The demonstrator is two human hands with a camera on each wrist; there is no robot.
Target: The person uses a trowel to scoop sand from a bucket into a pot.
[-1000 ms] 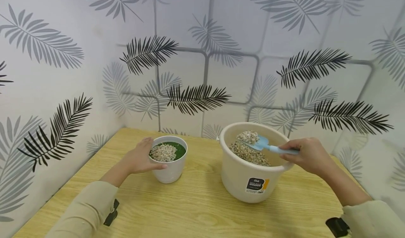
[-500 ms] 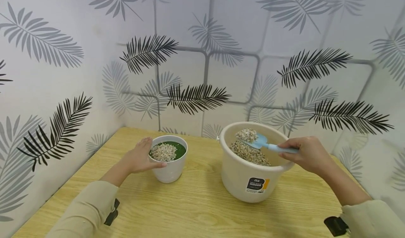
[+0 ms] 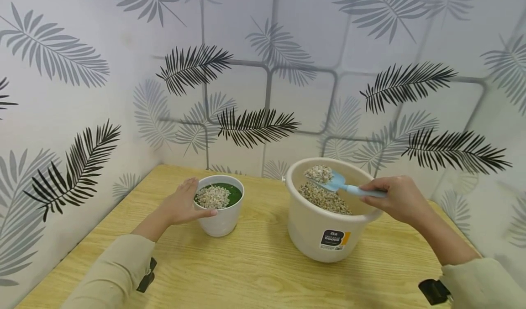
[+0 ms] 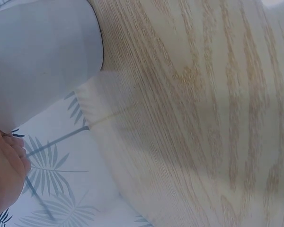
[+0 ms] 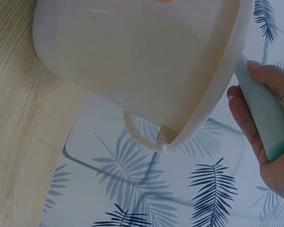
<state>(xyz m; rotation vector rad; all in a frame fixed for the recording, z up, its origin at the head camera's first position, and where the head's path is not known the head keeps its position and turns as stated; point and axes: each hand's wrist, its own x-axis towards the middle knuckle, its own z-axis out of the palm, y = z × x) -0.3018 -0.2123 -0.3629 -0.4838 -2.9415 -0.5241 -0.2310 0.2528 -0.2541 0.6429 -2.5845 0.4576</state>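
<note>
In the head view my right hand (image 3: pixel 400 199) grips the handle of a light blue garden trowel (image 3: pixel 337 181), whose blade carries a heap of pale gravel (image 3: pixel 319 174). The trowel is over the cream bucket (image 3: pixel 306 231), which holds more gravel (image 3: pixel 324 198). The right wrist view shows my fingers wrapped round the trowel handle (image 5: pixel 265 111) beside the bucket rim. On the left, my left hand (image 3: pixel 178 206) holds a small white flowerpot (image 3: pixel 219 222) at its rim, thumb along the front. Inside the pot, pale gravel (image 3: pixel 213 196) partly covers a green surface (image 3: pixel 232 191).
Pot and bucket stand apart on a wood-grain table (image 3: pixel 255 263), the bucket to the right. Behind them rises a wall (image 3: pixel 246 90) with a leaf pattern. A folded-down handle (image 5: pixel 137 132) hangs at the bucket's side in the right wrist view.
The trowel with its gravel has shifted slightly left and up over the bucket. My left hand and the flowerpot stay in place.
</note>
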